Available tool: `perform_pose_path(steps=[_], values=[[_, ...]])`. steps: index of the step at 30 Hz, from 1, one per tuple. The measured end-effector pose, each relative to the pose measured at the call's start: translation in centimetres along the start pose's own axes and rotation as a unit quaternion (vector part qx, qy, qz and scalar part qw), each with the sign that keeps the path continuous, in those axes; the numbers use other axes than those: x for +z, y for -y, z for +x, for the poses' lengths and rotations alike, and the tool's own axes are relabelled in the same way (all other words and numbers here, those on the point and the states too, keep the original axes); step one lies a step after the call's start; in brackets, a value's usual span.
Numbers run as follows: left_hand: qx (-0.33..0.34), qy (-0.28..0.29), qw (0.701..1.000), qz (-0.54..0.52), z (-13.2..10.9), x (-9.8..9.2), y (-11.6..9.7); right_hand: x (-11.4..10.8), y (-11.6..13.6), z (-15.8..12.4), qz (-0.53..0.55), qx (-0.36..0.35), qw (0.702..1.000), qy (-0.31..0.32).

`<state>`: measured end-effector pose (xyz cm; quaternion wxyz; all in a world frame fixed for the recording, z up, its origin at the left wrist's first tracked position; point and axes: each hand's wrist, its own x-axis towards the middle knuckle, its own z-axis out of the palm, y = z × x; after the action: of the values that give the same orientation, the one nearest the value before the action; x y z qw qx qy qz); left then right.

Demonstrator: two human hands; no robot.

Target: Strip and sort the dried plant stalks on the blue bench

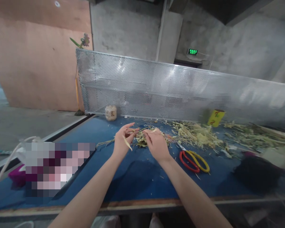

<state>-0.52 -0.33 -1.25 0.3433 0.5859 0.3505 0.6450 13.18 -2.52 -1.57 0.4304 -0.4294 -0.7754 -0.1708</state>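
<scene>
Both hands meet over the middle of the blue table. My left hand (123, 139) is closed in a pinch on a thin greenish plant stem (141, 130); its index finger sticks out. A pale dry strip (127, 143) hangs at that hand's palm side. My right hand (157, 144) is closed on the same stem, thumb and fingers together, back of the hand towards me. Right below the fingers lies a small heap of dry leafy scraps (141, 141), partly hidden by the right hand. Thin stalks (105, 143) lie just left of my left hand.
Scissors with red and yellow handles (195, 161) lie right of my right hand. Behind them spreads a pale plant pile (197, 134), with a yellow can (216, 118) beyond. A jar (111, 113) stands near the perforated metal panel (137, 85). A dark bundle (256, 172) sits at right.
</scene>
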Motion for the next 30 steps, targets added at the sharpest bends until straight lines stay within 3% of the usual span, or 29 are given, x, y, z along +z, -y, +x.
perform_pose_path(steps=[4,12,18,21,25,30], values=[[-0.008,0.011,1.0,0.022,0.0,0.0,-0.15,-0.61,0.14,0.21,0.015,-0.016,1.0,0.013],[-0.02,0.043,0.999,-0.006,-0.26,0.17,-0.41,-0.18,-0.64,0.11,0.072,0.034,0.997,-0.013],[-0.031,0.05,0.998,0.01,-0.26,0.34,0.16,-0.37,-0.69,0.03,0.03,0.055,0.997,-0.037],[-0.018,0.044,0.999,0.005,-0.21,0.4,0.21,-0.88,-0.46,0.1,-0.005,0.018,0.999,-0.036],[-0.008,0.04,0.999,0.01,-0.16,0.36,0.12,-0.76,-0.31,0.11,0.015,-0.102,0.994,0.028],[-0.013,0.031,0.999,0.02,-0.09,0.22,-0.02,0.02,-0.48,-0.14,0.04,-0.059,0.997,0.038]])
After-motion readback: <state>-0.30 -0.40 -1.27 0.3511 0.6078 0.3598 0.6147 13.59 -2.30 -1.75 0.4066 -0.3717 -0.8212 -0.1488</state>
